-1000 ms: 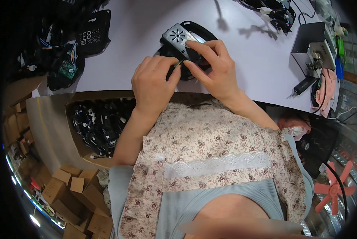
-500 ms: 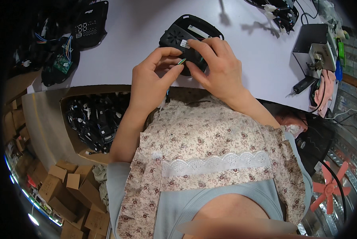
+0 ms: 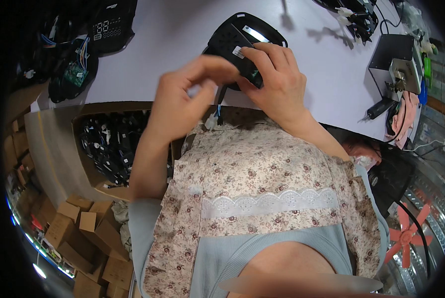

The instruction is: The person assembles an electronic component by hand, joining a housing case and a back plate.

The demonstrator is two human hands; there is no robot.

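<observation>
A black plastic electronic unit (image 3: pixel 227 42) with a slotted round grille and a small white label lies on the table before me, tilted. Behind its box part shows a rounded black housing (image 3: pixel 239 20) with a pale strip. My right hand (image 3: pixel 277 79) grips the unit at its right side, fingers over the top and thumb at the near edge. My left hand (image 3: pixel 187 94) is smeared by motion at the unit's left, fingers curled; whether it holds anything is unclear. A short cable with a white connector (image 3: pixel 212 120) hangs over the table's near edge.
Black display panels (image 3: pixel 112 30) and a housing with a green circuit board (image 3: pixel 76 74) lie at the left. At the right stand a black box-shaped device (image 3: pixel 393 52) and a dark handheld tool (image 3: pixel 381 108). Below the table, a carton (image 3: pixel 91 171) holds many black parts.
My left hand has pulled back left from the coloured wires it was pinching at the unit. My right hand keeps its grip. The hanging cable and connector show more plainly.
</observation>
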